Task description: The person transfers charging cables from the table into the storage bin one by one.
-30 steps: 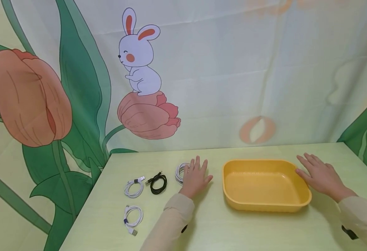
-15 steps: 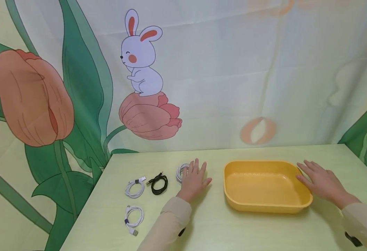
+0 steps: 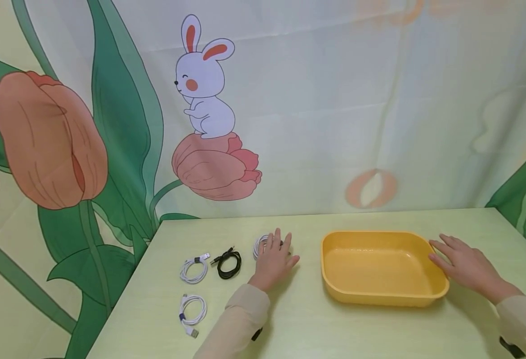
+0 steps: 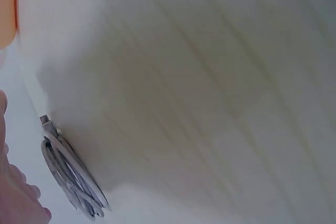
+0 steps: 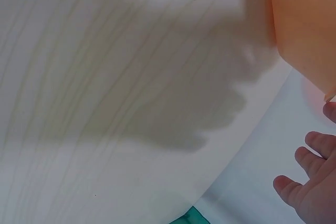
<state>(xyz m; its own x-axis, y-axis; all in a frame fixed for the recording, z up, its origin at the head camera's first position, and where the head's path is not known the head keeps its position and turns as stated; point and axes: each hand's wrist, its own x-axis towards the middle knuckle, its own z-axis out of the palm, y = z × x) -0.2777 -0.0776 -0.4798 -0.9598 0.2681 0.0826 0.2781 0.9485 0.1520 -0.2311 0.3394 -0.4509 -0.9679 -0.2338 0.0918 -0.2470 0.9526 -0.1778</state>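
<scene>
My left hand (image 3: 274, 263) hovers over a coiled white cable (image 3: 256, 247), its fingers spread and partly hiding the coil. The left wrist view has that coiled cable (image 4: 73, 177) lying on the table, with a gap between it and the fingertips (image 4: 35, 190). At the right end of a yellow tray (image 3: 380, 297), my right hand (image 3: 467, 264) is held with loosely extended fingers. In the right wrist view the thumb (image 5: 329, 109) is close to the tray's rim (image 5: 325, 85); whether they touch I cannot tell.
Left of the left hand lie a coiled black cable (image 3: 229, 267), a white cable with a dark tie (image 3: 194, 271) and a nearer white cable (image 3: 193, 311). A printed cloth (image 3: 299, 124) with a rabbit and tulips hangs behind the table (image 3: 303, 329).
The left hand has shifted slightly toward me and left, its fingers bending a little. The right hand has moved slightly lower in view. The head view has shifted slightly; the cables and tray stay put.
</scene>
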